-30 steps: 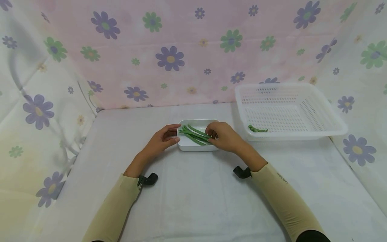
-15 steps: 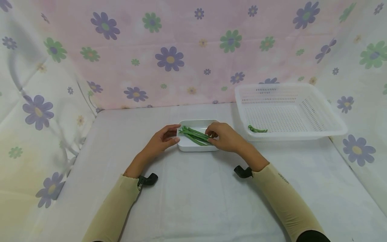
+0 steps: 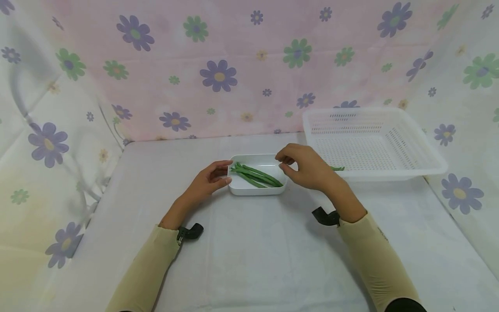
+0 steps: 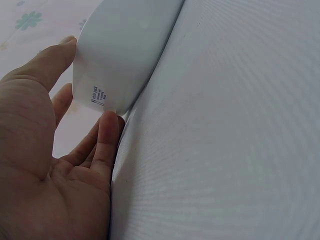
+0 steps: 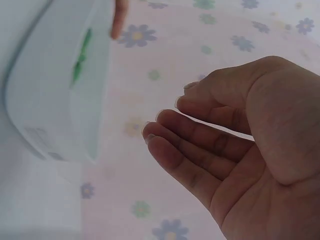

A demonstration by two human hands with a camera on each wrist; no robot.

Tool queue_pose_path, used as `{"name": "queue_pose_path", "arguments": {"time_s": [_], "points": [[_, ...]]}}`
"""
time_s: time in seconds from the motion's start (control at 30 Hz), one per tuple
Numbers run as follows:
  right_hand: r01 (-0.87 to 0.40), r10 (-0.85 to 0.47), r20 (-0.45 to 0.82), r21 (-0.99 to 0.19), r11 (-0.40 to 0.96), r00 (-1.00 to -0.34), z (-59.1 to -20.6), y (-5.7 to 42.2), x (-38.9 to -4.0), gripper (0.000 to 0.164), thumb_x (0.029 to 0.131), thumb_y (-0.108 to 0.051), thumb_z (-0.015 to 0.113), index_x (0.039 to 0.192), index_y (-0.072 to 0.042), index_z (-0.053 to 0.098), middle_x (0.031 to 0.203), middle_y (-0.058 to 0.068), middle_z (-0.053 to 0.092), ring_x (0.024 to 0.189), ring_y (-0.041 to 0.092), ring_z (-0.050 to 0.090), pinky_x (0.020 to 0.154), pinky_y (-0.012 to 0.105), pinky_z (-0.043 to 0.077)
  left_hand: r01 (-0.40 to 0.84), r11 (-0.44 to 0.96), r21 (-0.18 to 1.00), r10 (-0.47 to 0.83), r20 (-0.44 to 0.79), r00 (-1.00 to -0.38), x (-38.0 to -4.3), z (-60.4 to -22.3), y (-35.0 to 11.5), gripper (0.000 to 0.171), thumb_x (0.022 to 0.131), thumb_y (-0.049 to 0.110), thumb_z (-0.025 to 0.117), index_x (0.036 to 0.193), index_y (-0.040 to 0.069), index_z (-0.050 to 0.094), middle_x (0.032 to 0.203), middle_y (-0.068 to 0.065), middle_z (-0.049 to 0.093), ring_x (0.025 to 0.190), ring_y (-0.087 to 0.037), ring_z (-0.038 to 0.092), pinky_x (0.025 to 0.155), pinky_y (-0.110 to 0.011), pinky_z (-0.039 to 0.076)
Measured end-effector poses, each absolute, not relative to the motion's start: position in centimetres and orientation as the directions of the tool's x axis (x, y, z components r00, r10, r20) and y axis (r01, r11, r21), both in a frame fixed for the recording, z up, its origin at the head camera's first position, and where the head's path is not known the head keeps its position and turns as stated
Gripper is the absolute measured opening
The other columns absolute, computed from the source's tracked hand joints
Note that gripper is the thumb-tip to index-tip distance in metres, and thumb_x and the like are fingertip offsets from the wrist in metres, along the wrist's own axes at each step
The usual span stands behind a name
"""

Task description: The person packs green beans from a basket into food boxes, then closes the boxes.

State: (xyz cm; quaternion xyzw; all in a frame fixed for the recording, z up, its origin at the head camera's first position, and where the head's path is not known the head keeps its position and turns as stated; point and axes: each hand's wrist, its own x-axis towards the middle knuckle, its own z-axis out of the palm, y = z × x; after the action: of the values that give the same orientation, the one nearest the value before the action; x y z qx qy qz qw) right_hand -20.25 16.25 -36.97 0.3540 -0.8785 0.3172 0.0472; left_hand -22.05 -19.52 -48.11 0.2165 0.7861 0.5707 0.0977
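Several green beans [image 3: 259,175] lie side by side in a small white dish [image 3: 242,189] at the middle of the table. My left hand [image 3: 210,177] rests its thumb and fingertips against the dish's left end; in the left wrist view the fingers [image 4: 106,142] touch the wall by the printed label, low near the tablecloth. My right hand [image 3: 304,167] hovers just beyond the dish's right end with fingers bent loosely. Nothing sits between its thumb and fingers [image 5: 192,157] in the right wrist view, and the dish [image 5: 47,100] stands apart from them.
A larger white perforated basket [image 3: 390,175] stands at the back right, with a bit of green bean [image 3: 338,168] showing inside behind my right hand. White cloth [image 3: 249,251] covers the table, and flowered curtains [image 3: 156,86] enclose its back and sides.
My right hand has let go of the beans and lifted away to the right, uncovering their right ends and partly hiding those in the basket. My left hand stays at the dish.
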Motion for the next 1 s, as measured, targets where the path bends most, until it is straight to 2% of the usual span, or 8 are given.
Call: {"name": "queue_pose_path", "arguments": {"time_s": [0.3, 0.5, 0.6, 0.73, 0.8, 0.87, 1.0], "points": [[-0.636, -0.507, 0.388, -0.54, 0.552, -0.77, -34.9, 19.8, -20.2, 0.021, 0.1, 0.007, 0.064, 0.117, -0.002, 0.072, 0.114, 0.01, 0.074, 0.1, 0.025, 0.071, 0.091, 0.046, 0.06, 0.228, 0.257, 0.939, 0.449, 0.093, -0.889, -22.0, -48.3, -19.6, 0.058, 0.104, 0.015, 0.072, 0.158, 0.019, 0.05, 0.151, -0.011, 0.055, 0.14, -0.029, 0.054, 0.115, -0.032, 0.047], [-0.617, -0.458, 0.413, -0.534, 0.579, -0.787, -34.2, 22.6, -20.4, 0.023, 0.101, 0.007, 0.061, 0.119, -0.002, 0.073, 0.114, 0.01, 0.075, 0.102, 0.026, 0.072, 0.092, 0.046, 0.059, 0.251, 0.253, 0.935, 0.459, 0.113, -0.881, -21.9, -48.1, -19.6, 0.058, 0.104, 0.015, 0.072, 0.158, 0.019, 0.05, 0.152, -0.012, 0.054, 0.14, -0.032, 0.054, 0.114, -0.034, 0.048], [-0.583, -0.426, 0.399, -0.544, 0.604, -0.812, -34.0, 23.9, -20.5, 0.023, 0.103, 0.004, 0.06, 0.121, -0.004, 0.073, 0.114, 0.01, 0.075, 0.103, 0.026, 0.072, 0.093, 0.04, 0.057, 0.255, 0.257, 0.932, 0.461, 0.113, -0.88, -21.9, -48.1, -19.6, 0.058, 0.104, 0.015, 0.072, 0.158, 0.019, 0.05, 0.152, -0.013, 0.054, 0.14, -0.033, 0.054, 0.114, -0.034, 0.048], [-0.517, -0.374, 0.357, -0.575, 0.634, -0.856, -34.0, 25.4, -20.7, 0.024, 0.104, 0.001, 0.058, 0.121, -0.006, 0.073, 0.115, 0.008, 0.075, 0.104, 0.025, 0.072, 0.093, 0.024, 0.053, 0.244, 0.264, 0.933, 0.456, 0.102, -0.884, -21.9, -48.1, -19.6, 0.058, 0.104, 0.015, 0.072, 0.158, 0.023, 0.05, 0.152, -0.011, 0.055, 0.14, -0.03, 0.054, 0.115, -0.036, 0.047], [-0.49, -0.361, 0.331, -0.589, 0.642, -0.872, -34.2, 26.0, -20.9, 0.023, 0.104, 0.0, 0.058, 0.121, -0.005, 0.073, 0.115, 0.008, 0.075, 0.105, 0.026, 0.072, 0.092, 0.02, 0.051, 0.237, 0.267, 0.934, 0.453, 0.095, -0.887, -21.9, -48.1, -19.6, 0.058, 0.104, 0.016, 0.072, 0.157, 0.025, 0.051, 0.152, -0.009, 0.055, 0.14, -0.029, 0.054, 0.115, -0.038, 0.047], [-0.474, -0.362, 0.306, -0.598, 0.647, -0.881, -34.4, 26.5, -21.1, 0.022, 0.104, 0.0, 0.059, 0.12, -0.004, 0.073, 0.115, 0.01, 0.075, 0.105, 0.028, 0.071, 0.094, 0.024, 0.052, 0.232, 0.272, 0.934, 0.449, 0.09, -0.889, -22.0, -48.1, -19.6, 0.058, 0.104, 0.017, 0.072, 0.157, 0.026, 0.051, 0.151, -0.008, 0.055, 0.139, -0.027, 0.055, 0.116, -0.039, 0.047], [-0.434, -0.383, 0.222, -0.612, 0.661, -0.897, -35.1, 27.3, -21.5, 0.02, 0.103, 0.0, 0.063, 0.12, -0.002, 0.073, 0.118, 0.014, 0.074, 0.108, 0.031, 0.07, 0.099, 0.046, 0.054, 0.23, 0.275, 0.934, 0.449, 0.087, -0.89, -22.0, -48.1, -19.6, 0.058, 0.104, 0.018, 0.072, 0.157, 0.025, 0.051, 0.152, -0.008, 0.055, 0.14, -0.028, 0.054, 0.116, -0.038, 0.047]]}}
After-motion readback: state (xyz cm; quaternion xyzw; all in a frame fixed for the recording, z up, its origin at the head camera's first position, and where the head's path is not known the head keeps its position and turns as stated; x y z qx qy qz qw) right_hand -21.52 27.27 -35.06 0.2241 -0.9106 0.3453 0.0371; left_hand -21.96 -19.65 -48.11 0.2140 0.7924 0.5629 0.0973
